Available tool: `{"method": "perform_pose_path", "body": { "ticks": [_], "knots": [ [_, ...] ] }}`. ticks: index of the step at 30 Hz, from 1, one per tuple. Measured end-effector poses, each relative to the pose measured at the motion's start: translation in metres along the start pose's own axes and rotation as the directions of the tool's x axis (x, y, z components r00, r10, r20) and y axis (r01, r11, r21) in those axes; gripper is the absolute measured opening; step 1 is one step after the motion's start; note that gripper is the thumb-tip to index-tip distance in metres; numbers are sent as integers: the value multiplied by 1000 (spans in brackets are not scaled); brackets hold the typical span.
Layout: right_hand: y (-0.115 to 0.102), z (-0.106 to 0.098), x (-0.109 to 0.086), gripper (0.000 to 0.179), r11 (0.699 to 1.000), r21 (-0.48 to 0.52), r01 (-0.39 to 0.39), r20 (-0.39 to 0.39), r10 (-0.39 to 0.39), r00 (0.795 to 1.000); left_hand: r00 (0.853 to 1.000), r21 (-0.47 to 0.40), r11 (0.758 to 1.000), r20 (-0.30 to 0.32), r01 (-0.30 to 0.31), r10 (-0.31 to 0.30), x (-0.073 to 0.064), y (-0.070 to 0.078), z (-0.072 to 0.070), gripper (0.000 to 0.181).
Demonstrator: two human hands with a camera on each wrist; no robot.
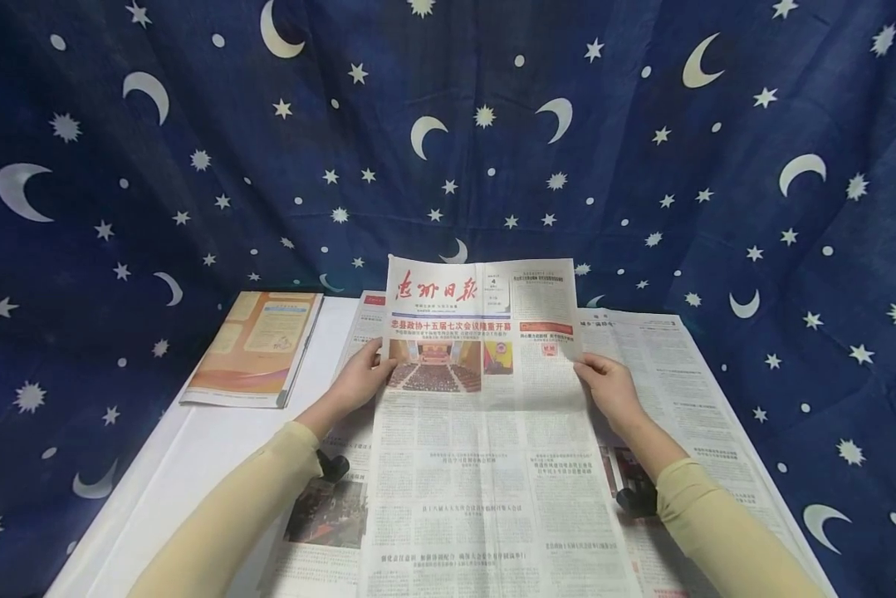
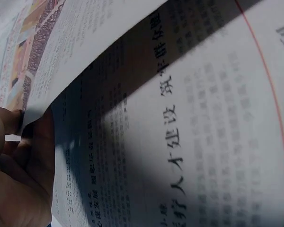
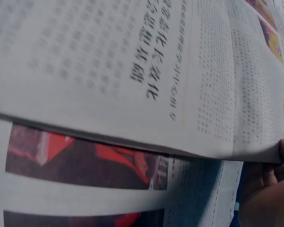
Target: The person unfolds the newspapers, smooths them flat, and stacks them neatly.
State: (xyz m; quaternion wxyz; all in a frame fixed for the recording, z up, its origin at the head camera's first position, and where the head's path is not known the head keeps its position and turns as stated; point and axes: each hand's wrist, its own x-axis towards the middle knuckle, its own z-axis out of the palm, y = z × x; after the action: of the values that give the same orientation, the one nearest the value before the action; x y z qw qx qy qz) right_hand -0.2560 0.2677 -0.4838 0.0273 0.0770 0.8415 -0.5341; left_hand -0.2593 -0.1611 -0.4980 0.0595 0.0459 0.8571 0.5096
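A newspaper (image 1: 455,432) with a red masthead stands raised in front of me, its upper part tilted up. My left hand (image 1: 359,378) pinches its left edge beside the hall photo. On the opposite edge, my right hand (image 1: 610,389) pinches the paper between thumb and fingers. In the left wrist view the left thumb (image 2: 7,120) lies over the sheet, with curled fingers beneath. The right wrist view has the right hand (image 3: 270,198) at the paper's edge, fingers under it. Another open newspaper (image 1: 679,390) lies below, partly covered by the raised one.
An orange-covered booklet or folded paper (image 1: 257,340) lies at the back left of the white table (image 1: 156,473). Behind the table hangs a dark blue curtain (image 1: 448,124) with moons and stars. Dark wrist cameras sit on both wrists.
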Motion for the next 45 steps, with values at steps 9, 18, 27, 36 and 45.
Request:
{"method": "perform_pose_path", "body": {
  "ticks": [9, 18, 27, 36, 45],
  "knots": [
    [11, -3, 4, 49, 990, -136, -34, 56, 42, 998, 997, 266, 961, -33, 73, -67, 8, 3, 10, 54],
    [19, -5, 10, 43, 984, -178, -28, 68, 41, 997, 997, 347, 935, -40, 75, -65, 14, 4, 14, 52],
    [19, -5, 20, 43, 973, -225, -51, 36, 61, 998, 997, 366, 928, -46, 74, -62, 20, 12, 19, 57],
    [19, -4, 21, 45, 976, -209, -67, 34, 75, 997, 994, 586, 808, -33, -63, 101, 13, 30, 33, 73],
    [23, 2, 19, 45, 971, -213, -110, -11, 110, 994, 866, 524, 721, 452, -453, 216, -28, 57, 88, 82]
  ]
}}
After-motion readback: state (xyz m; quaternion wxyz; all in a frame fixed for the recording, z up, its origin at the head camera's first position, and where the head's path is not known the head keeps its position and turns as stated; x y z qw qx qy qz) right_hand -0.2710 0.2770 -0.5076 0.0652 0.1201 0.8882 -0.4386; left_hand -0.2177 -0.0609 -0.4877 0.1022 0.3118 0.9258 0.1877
